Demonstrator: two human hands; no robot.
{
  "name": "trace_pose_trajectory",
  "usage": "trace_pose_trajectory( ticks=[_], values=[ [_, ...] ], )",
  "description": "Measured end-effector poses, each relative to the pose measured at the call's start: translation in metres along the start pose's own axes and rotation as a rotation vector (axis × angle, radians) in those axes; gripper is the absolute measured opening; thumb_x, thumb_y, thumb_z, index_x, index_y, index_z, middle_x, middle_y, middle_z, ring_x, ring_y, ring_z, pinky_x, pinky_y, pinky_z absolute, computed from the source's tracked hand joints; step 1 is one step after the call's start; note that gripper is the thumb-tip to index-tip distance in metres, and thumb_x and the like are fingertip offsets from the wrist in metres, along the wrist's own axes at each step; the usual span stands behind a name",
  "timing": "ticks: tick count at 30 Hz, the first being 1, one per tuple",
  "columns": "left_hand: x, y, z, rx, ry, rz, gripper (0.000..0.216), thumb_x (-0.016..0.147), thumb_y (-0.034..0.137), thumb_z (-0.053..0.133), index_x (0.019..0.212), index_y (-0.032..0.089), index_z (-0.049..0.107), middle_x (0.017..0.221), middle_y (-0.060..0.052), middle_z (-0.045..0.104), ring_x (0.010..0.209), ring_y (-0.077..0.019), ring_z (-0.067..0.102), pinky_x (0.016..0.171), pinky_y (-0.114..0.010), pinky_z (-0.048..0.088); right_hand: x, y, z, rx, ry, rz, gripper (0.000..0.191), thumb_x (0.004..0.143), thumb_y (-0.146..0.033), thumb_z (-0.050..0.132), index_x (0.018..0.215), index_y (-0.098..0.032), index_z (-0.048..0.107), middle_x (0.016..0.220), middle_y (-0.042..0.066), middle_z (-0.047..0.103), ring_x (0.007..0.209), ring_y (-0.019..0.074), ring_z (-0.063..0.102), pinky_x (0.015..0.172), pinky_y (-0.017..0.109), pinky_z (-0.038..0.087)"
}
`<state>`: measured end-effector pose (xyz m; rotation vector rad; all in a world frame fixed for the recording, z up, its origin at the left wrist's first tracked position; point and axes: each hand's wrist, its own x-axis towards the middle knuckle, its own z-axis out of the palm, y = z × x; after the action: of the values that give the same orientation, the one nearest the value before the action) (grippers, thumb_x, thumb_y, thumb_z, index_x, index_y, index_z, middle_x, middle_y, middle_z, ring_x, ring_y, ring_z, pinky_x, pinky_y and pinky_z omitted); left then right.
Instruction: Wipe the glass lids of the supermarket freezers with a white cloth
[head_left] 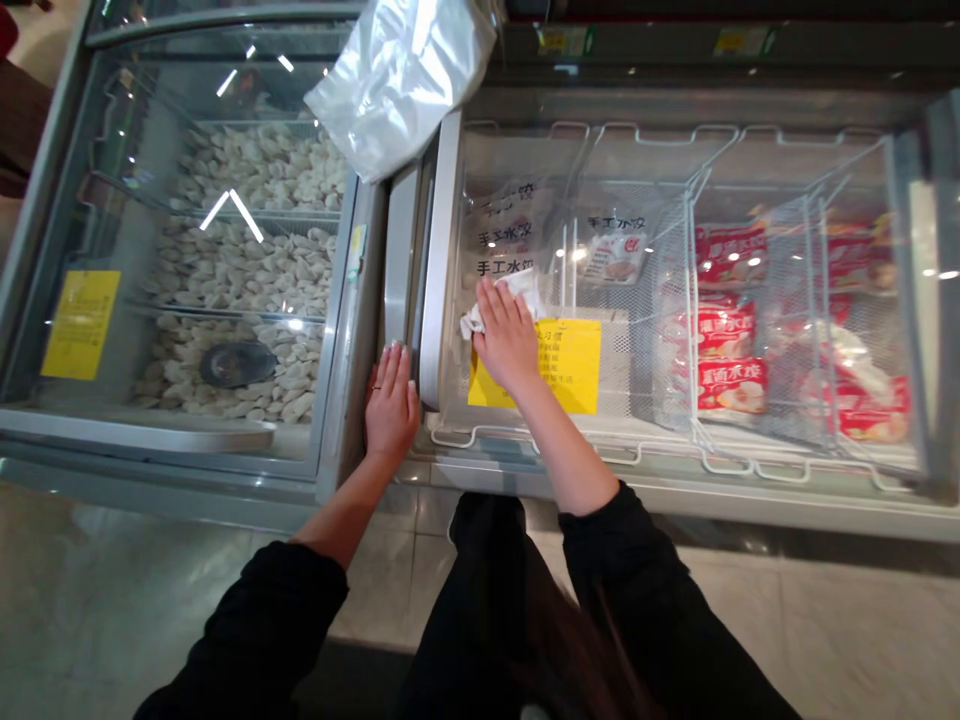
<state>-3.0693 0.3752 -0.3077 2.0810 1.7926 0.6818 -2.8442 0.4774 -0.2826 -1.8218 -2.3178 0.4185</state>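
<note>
My right hand (pixel 506 335) presses a crumpled white wipe (pixel 525 290) against the glass lid of the right freezer, fingers fairly straight and flat over it. Beside and partly under that hand is a yellow notice (pixel 574 365) on the glass. My left hand (pixel 391 400) rests on the grey frame (pixel 360 385) between the two freezers, its fingers stretched out and holding nothing. Through the glass I see printed clear packs (pixel 506 235) lying below the right hand.
Left of me, a glass-topped freezer (pixel 300 440) holds loose white dumplings (pixel 255 265) and a dark scoop (pixel 238 364). Clear plastic bags (pixel 409 80) lie across the frame at the back. Red food packs (pixel 727 330) sit in wire baskets (pixel 694 300) at right.
</note>
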Motion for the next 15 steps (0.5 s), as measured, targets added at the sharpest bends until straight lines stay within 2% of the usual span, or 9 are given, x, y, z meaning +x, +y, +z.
trace_pose_trajectory(
  ticks=[2, 4, 7, 9, 11, 13, 15],
  values=[
    [0.000, 0.001, -0.001, -0.013, -0.008, -0.012, 0.058, 0.114, 0.031, 0.032, 0.168, 0.014, 0.040, 0.175, -0.012, 0.037, 0.165, -0.0298, 0.029, 0.138, -0.055, 0.025, -0.024, -0.005, 0.000, 0.006, -0.049, -0.116, 0.070, 0.103, -0.025, 0.048, 0.171, -0.014, 0.033, 0.180, 0.004, 0.030, 0.167, 0.0242, 0.026, 0.139, 0.048, 0.022],
    [-0.001, 0.001, -0.001, -0.022, -0.020, -0.021, 0.058, 0.114, 0.033, 0.030, 0.170, 0.017, 0.038, 0.177, -0.009, 0.034, 0.165, -0.0299, 0.027, 0.139, -0.054, 0.024, -0.048, 0.003, -0.002, 0.011, -0.072, -0.135, 0.070, 0.102, -0.025, 0.048, 0.170, -0.015, 0.036, 0.178, 0.004, 0.034, 0.166, 0.0244, 0.030, 0.137, 0.049, 0.026],
    [-0.002, -0.001, -0.001, -0.039, -0.029, -0.016, 0.058, 0.115, 0.033, 0.030, 0.172, 0.024, 0.032, 0.179, -0.005, 0.030, 0.165, -0.0285, 0.025, 0.140, -0.052, 0.022, -0.064, 0.038, -0.010, -0.009, 0.001, 0.070, 0.072, 0.100, -0.024, 0.045, 0.171, -0.014, 0.035, 0.177, 0.009, 0.035, 0.165, 0.0281, 0.033, 0.135, 0.055, 0.029],
    [-0.002, -0.002, 0.000, -0.045, -0.022, -0.007, 0.059, 0.115, 0.032, 0.031, 0.174, 0.030, 0.026, 0.179, -0.002, 0.028, 0.165, -0.0274, 0.025, 0.140, -0.052, 0.023, -0.057, 0.064, -0.015, -0.034, 0.089, 0.239, 0.074, 0.099, -0.024, 0.043, 0.171, -0.012, 0.032, 0.178, 0.013, 0.034, 0.165, 0.0308, 0.032, 0.134, 0.059, 0.028],
    [-0.002, -0.002, 0.000, -0.043, -0.013, -0.002, 0.062, 0.114, 0.031, 0.033, 0.175, 0.037, 0.020, 0.180, 0.001, 0.026, 0.164, -0.0269, 0.025, 0.139, -0.053, 0.025, -0.036, 0.080, -0.018, -0.044, 0.151, 0.337, 0.073, 0.100, -0.025, 0.040, 0.172, -0.012, 0.031, 0.178, 0.014, 0.033, 0.165, 0.0324, 0.031, 0.134, 0.062, 0.028],
    [-0.001, -0.002, 0.000, -0.040, -0.010, 0.000, 0.064, 0.114, 0.030, 0.032, 0.175, 0.042, 0.015, 0.180, 0.003, 0.024, 0.164, -0.0267, 0.026, 0.139, -0.054, 0.026, -0.008, 0.078, -0.017, -0.033, 0.166, 0.358, 0.071, 0.102, -0.025, 0.038, 0.172, -0.011, 0.031, 0.178, 0.014, 0.032, 0.165, 0.0334, 0.029, 0.133, 0.063, 0.027],
    [-0.001, -0.001, -0.001, -0.040, -0.012, -0.001, 0.065, 0.114, 0.031, 0.031, 0.175, 0.043, 0.012, 0.180, 0.004, 0.024, 0.163, -0.0269, 0.027, 0.138, -0.055, 0.028, 0.018, 0.063, -0.015, -0.014, 0.139, 0.320, 0.069, 0.104, -0.024, 0.038, 0.171, -0.008, 0.031, 0.179, 0.015, 0.030, 0.166, 0.0332, 0.027, 0.134, 0.061, 0.026]
  ],
)
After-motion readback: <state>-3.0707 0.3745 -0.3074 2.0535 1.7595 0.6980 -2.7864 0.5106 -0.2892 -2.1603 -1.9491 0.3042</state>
